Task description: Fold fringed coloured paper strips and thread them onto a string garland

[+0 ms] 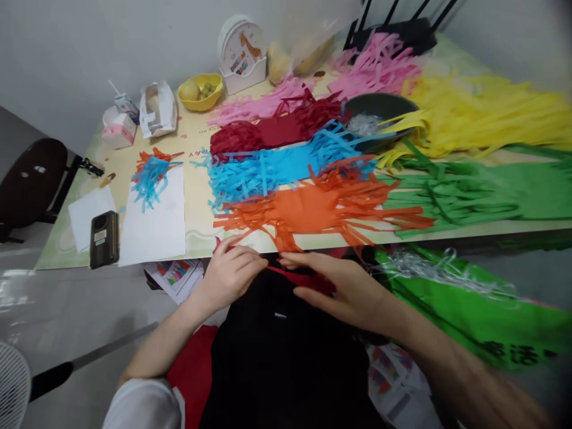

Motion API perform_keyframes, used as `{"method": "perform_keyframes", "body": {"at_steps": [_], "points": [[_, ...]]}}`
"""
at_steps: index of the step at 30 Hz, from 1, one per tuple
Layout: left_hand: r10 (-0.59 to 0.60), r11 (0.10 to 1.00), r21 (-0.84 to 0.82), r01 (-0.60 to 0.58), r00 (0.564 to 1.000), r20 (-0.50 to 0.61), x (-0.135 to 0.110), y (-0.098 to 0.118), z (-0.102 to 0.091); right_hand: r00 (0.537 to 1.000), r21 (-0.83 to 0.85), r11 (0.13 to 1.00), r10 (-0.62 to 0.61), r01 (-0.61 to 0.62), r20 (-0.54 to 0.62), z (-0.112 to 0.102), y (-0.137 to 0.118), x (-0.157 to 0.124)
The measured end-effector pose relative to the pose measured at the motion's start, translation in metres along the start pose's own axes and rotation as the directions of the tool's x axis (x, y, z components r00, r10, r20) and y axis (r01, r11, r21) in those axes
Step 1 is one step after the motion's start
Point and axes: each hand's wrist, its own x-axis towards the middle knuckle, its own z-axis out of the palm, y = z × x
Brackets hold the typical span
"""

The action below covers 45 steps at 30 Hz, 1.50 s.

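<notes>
At the near table edge, the fingers of my left hand (236, 271) are closed on a thin red fabric strip (286, 274) that crosses above my lap. My right hand (342, 285) lies just right of it, fingers stretched out and thumb apart, with red fabric showing between them. Its fingertips are close to those of my left hand; whether they touch the strip I cannot make out. Directly beyond both hands lies a fringed orange fabric piece (308, 207), some strips hanging over the edge. Behind it are a fringed blue piece (290, 164) and a dark red one (281, 130).
Green (536, 187), yellow (491, 113) and pink (379, 68) fringed fabrics spread across the right and back. A dark bowl (384, 106) holds clear shreds. At left are a phone (104, 239), white paper (154, 238) and a yellow fruit basket (201, 105). A green bag (473, 304) hangs below the edge.
</notes>
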Motion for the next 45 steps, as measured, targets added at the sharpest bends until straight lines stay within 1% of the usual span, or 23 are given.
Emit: {"method": "perform_keyframes", "body": {"at_steps": [2, 3, 6, 8, 9, 12, 15, 17, 19, 22, 24, 27, 29, 30, 32, 34, 35, 36, 37, 39, 41, 42, 45], "points": [[0.154, 0.983, 0.113, -0.146, 0.986, -0.068, -0.003, -0.002, 0.002, 0.986, 0.163, 0.974, 0.152, -0.160, 0.062, 0.003, 0.001, 0.006], [0.212, 0.969, 0.149, -0.197, 0.973, -0.092, -0.004, -0.003, 0.003, 0.973, 0.275, 0.935, 0.195, -0.222, 0.122, 0.006, 0.003, 0.010], [0.292, 0.942, 0.212, -0.260, 0.947, -0.136, -0.009, -0.005, 0.005, 0.931, 0.599, 0.716, 0.219, -0.357, 0.294, 0.022, 0.010, 0.020], [0.276, 0.946, 0.220, -0.238, 0.947, -0.166, -0.012, -0.007, 0.007, 0.921, 0.726, 0.566, 0.254, -0.390, 0.297, 0.034, 0.013, 0.023], [0.252, 0.953, 0.217, -0.210, 0.949, -0.187, -0.014, -0.007, 0.009, 0.919, 0.763, 0.516, 0.280, -0.389, 0.279, 0.040, 0.013, 0.023], [0.144, 0.980, 0.171, -0.097, 0.947, -0.286, -0.016, -0.007, 0.018, 0.924, 0.827, 0.453, 0.330, -0.335, 0.193, 0.051, 0.009, 0.023], [-0.030, 1.000, -0.016, 0.026, 0.921, -0.389, -0.014, 0.000, 0.027, 0.944, 0.859, 0.464, 0.325, -0.217, 0.063, 0.058, 0.000, 0.024], [-0.185, 0.975, -0.196, 0.108, 0.881, -0.435, -0.009, 0.008, 0.030, 0.958, 0.868, 0.478, 0.287, -0.136, -0.008, 0.058, -0.006, 0.027], [-0.354, 0.908, -0.373, 0.191, 0.825, -0.440, -0.004, 0.016, 0.030, 0.972, 0.855, 0.514, 0.227, -0.072, -0.055, 0.055, -0.009, 0.033], [-0.572, 0.754, -0.579, 0.310, 0.743, -0.347, 0.004, 0.024, 0.028, 0.978, 0.772, 0.636, 0.165, -0.008, -0.126, 0.044, -0.012, 0.043], [-0.640, 0.676, -0.655, 0.338, 0.710, -0.294, 0.008, 0.027, 0.030, 0.966, 0.659, 0.752, 0.163, 0.010, -0.201, 0.037, -0.014, 0.048], [-0.676, 0.633, -0.707, 0.315, 0.671, -0.306, 0.013, 0.024, 0.039, 0.938, 0.435, 0.900, 0.119, 0.037, -0.326, 0.033, -0.017, 0.052], [-0.714, 0.609, -0.730, 0.310, 0.616, -0.334, 0.015, 0.020, 0.045, 0.928, 0.262, 0.961, 0.014, 0.090, -0.371, 0.032, -0.020, 0.054], [-0.737, 0.594, -0.741, 0.312, 0.581, -0.346, 0.016, 0.017, 0.047, 0.931, 0.174, 0.976, -0.060, 0.130, -0.360, 0.029, -0.020, 0.055], [-0.784, 0.560, -0.765, 0.318, 0.504, -0.364, 0.016, 0.012, 0.047, 0.926, -0.008, 0.974, -0.219, 0.228, -0.308, 0.012, -0.014, 0.060], [-0.813, 0.528, -0.786, 0.321, 0.458, -0.359, 0.014, 0.009, 0.045, 0.902, -0.170, 0.958, -0.278, 0.233, -0.330, -0.027, 0.005, 0.071], [-0.820, 0.513, -0.795, 0.323, 0.457, -0.344, 0.013, 0.009, 0.043, 0.876, -0.238, 0.959, -0.245, 0.156, -0.415, -0.054, 0.020, 0.080], [-0.825, 0.493, -0.804, 0.331, 0.470, -0.313, 0.012, 0.009, 0.042, 0.834, -0.283, 0.959, -0.156, 0.000, -0.529, -0.085, 0.038, 0.091], [-0.828, 0.470, -0.812, 0.347, 0.491, -0.270, 0.012, 0.010, 0.042, 0.768, -0.300, 0.939, -0.066, -0.169, -0.637, -0.117, 0.058, 0.103], [-0.836, 0.408, -0.820, 0.401, 0.526, -0.158, 0.014, 0.014, 0.044, 0.723, -0.306, 0.908, -0.006, -0.285, -0.691, -0.176, 0.103, 0.129], [-0.852, 0.335, -0.817, 0.469, 0.521, -0.050, 0.019, 0.020, 0.049, 0.750, -0.328, 0.881, 0.046, -0.342, -0.659, -0.215, 0.145, 0.152], [-0.863, 0.301, -0.815, 0.496, 0.505, -0.011, 0.023, 0.023, 0.052, 0.771, -0.340, 0.866, 0.078, -0.366, -0.632, -0.226, 0.164, 0.162], [-0.889, 0.230, -0.821, 0.523, 0.456, 0.041, 0.033, 0.029, 0.059, 0.817, -0.374, 0.820, 0.182, -0.433, -0.547, -0.229, 0.206, 0.178]]}}
